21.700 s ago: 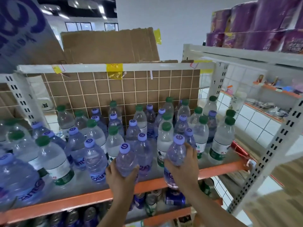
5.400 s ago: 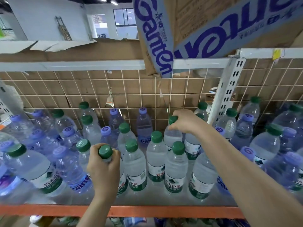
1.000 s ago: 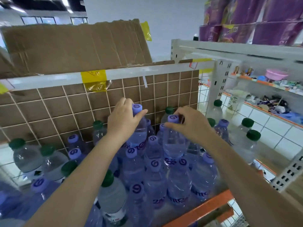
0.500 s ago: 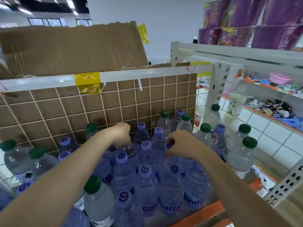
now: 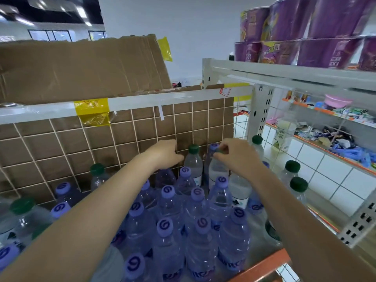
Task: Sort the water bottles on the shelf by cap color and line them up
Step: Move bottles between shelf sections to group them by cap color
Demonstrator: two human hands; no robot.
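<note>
Several purple-cap bottles stand packed in rows at the front and middle of the shelf. Green-cap bottles stand at the back, on the right and on the left. My left hand curls over the top of a purple-tinted bottle in the back row, hiding its cap. My right hand pinches the green cap of a clear bottle beside it, close to the back grid.
A wire grid backed with brown cardboard closes the rear. A white upright post and wire side panel bound the right end. Purple packs top the neighbouring rack, with small goods on its shelf.
Both hands have moved further back and right along the shelf. The right hand has left the purple-cap bottle and now pinches a green cap. The left hand has lowered its bottle into the back row.
</note>
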